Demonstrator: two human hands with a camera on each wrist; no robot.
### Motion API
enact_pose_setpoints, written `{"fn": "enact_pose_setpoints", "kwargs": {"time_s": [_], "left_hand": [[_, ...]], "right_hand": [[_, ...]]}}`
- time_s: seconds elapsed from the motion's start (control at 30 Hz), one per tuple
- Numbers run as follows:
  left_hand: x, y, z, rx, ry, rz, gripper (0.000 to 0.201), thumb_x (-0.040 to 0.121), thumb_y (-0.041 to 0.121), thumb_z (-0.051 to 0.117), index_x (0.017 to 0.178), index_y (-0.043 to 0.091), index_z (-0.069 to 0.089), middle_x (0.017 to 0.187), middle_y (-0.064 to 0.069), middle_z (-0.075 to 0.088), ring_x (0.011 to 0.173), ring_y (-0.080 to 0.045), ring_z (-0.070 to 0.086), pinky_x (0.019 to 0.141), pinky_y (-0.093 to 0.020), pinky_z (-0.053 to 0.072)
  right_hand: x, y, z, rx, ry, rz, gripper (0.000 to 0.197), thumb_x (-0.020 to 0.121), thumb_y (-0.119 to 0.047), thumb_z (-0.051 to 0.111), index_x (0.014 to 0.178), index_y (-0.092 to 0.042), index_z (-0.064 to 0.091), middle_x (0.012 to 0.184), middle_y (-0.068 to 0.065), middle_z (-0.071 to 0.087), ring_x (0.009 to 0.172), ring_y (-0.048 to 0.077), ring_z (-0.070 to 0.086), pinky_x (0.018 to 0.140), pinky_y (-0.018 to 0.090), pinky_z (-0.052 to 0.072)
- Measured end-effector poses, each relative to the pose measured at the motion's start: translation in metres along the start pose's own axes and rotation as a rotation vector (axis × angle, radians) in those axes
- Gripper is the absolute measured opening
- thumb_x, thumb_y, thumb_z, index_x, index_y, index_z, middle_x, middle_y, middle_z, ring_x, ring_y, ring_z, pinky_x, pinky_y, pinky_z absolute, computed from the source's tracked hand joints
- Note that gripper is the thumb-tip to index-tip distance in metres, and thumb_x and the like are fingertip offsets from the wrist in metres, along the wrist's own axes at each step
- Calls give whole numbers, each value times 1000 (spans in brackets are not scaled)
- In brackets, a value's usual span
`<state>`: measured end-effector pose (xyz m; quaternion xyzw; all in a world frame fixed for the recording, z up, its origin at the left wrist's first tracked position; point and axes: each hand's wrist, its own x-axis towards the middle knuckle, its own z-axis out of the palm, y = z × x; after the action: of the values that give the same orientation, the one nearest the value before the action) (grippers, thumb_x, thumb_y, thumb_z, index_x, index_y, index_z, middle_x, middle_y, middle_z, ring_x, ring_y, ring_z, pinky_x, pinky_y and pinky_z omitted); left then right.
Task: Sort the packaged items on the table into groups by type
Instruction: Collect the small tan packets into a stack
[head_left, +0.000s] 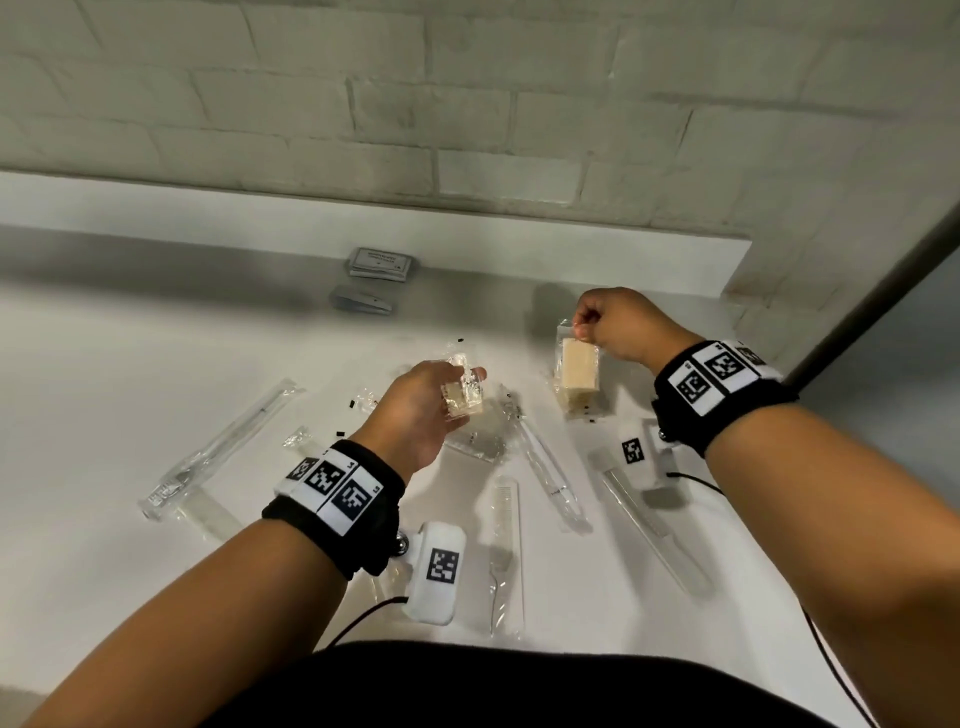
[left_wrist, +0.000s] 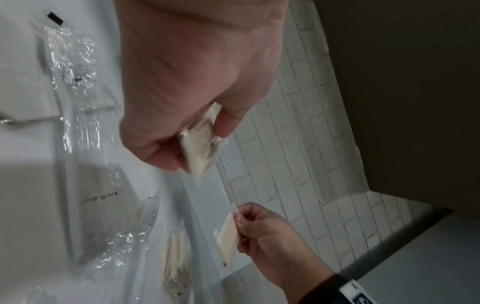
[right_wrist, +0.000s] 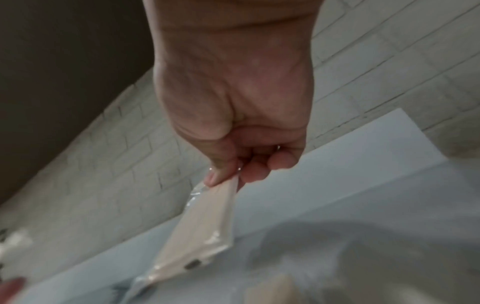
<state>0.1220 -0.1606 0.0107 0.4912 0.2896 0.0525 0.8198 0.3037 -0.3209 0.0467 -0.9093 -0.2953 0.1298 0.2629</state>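
My left hand (head_left: 467, 384) grips a small clear packet with beige contents (head_left: 464, 400) just above the white table (head_left: 130, 364); the left wrist view shows this packet (left_wrist: 201, 150) between thumb and fingers of that hand (left_wrist: 200, 133). My right hand (head_left: 586, 326) pinches the top edge of a second beige packet (head_left: 578, 370), which hangs down over a similar packet (head_left: 574, 408) lying on the table. In the right wrist view the hanging packet (right_wrist: 202, 228) dangles from the fingertips of my right hand (right_wrist: 228, 176).
Two dark grey sachets (head_left: 378, 262) lie by the back ledge. Several long clear-wrapped items lie around my hands: one at left (head_left: 228, 441), a comb (head_left: 506, 545), and two more at right (head_left: 545, 462) (head_left: 654, 530). A brick wall (head_left: 467, 104) stands behind.
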Motion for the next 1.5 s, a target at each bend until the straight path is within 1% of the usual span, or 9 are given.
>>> {"fn": "enact_pose_setpoints", "kwargs": {"time_s": [0.17, 0.3, 0.37, 0.47, 0.63, 0.8, 0.97, 1.13, 1.5], "left_hand": [[4, -4, 1, 118, 72, 55, 21, 91, -4, 52, 79, 13, 58, 48, 8, 59, 51, -8, 56, 68, -28, 46], [5, -1, -3, 112, 30, 76, 17, 89, -5, 55, 91, 9, 65, 74, -3, 68, 71, -16, 63, 75, -28, 55], [8, 0, -6, 69, 77, 83, 14, 88, -1, 59, 97, 9, 64, 79, -4, 67, 69, -13, 62, 71, -27, 56], [10, -1, -4, -15, 105, 107, 15, 89, -2, 59, 90, 12, 64, 67, 1, 68, 59, -8, 62, 58, -21, 55], [7, -1, 3, -59, 105, 211, 13, 91, -4, 54, 94, 8, 60, 81, -8, 70, 72, -18, 67, 70, -27, 58], [-1, 1, 9, -46, 72, 253, 8, 97, 10, 51, 99, 10, 58, 99, -15, 63, 90, -24, 63, 87, -38, 52], [-6, 12, 4, -80, -61, 79, 7, 95, 16, 54, 97, 11, 59, 75, -3, 67, 58, -12, 65, 64, -26, 58], [-7, 11, -3, -113, -11, 188, 19, 88, -5, 58, 96, 13, 61, 77, -2, 68, 65, -15, 66, 67, -25, 58], [-15, 10, 1, -97, -6, 320, 19, 88, -5, 58, 96, 13, 60, 86, -4, 66, 75, -16, 64, 76, -29, 55]], "right_hand": [[22, 15, 15, -116, -65, 39, 8, 84, -4, 64, 89, -8, 69, 99, 8, 70, 98, 24, 64, 83, 27, 46], [24, 14, 27, -317, 53, 69, 15, 84, -24, 66, 98, -18, 68, 107, 5, 66, 106, 29, 60, 91, 36, 47], [15, -2, 28, -25, 116, 56, 13, 83, -29, 67, 91, -19, 65, 101, 4, 65, 100, 28, 62, 87, 38, 50], [-15, -35, 26, 535, -65, 49, 14, 85, -30, 68, 89, -17, 69, 104, 9, 69, 85, 19, 60, 76, 34, 49], [-37, -53, 42, 517, -383, 66, 33, 75, -17, 79, 104, -16, 66, 90, 4, 72, 71, 19, 64, 67, 32, 48], [-41, -58, 58, 671, -44, -54, 24, 75, 7, 71, 79, -15, 62, 78, -2, 63, 66, 11, 60, 68, 24, 52], [-44, -54, 66, 423, 291, -390, 34, 72, 19, 51, 77, -10, 69, 90, -13, 48, 82, 8, 56, 77, 18, 45], [-48, -57, 48, 623, 222, -215, 35, 88, 9, 45, 98, -16, 67, 92, 0, 63, 70, 14, 60, 68, 22, 48], [-52, -60, 39, 570, -201, -23, 11, 83, -3, 69, 77, -6, 61, 69, 11, 67, 51, 13, 66, 46, 16, 46]]}}
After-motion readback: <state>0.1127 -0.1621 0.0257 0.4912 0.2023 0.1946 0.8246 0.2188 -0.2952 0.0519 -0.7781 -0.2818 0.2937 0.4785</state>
